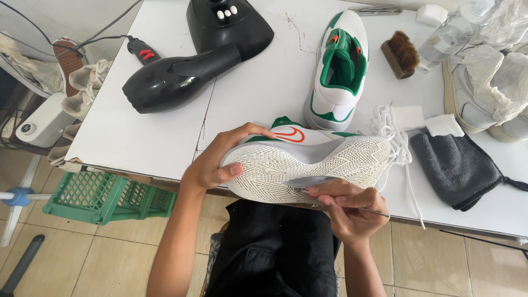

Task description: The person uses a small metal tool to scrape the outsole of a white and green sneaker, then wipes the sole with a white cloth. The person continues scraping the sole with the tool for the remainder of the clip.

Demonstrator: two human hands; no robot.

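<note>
White sneaker held sole-up, thin metal tool at its sole

The sneaker is white with green trim and an orange mark on its side, tipped on its side so the pale, finely patterned sole faces the camera, at the counter's near edge. The slim tool lies just under the sole's lower edge, its tip hidden.

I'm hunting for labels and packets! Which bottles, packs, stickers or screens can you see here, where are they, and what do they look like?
Clear plastic bottle: lying at the table's far right edge beside the brush; see-through, pale cap, any label too blurred to tell.
Curved logo mark: on the side of the held shoe, between left hand and right hand; orange on white.
No screens or signs.
</note>
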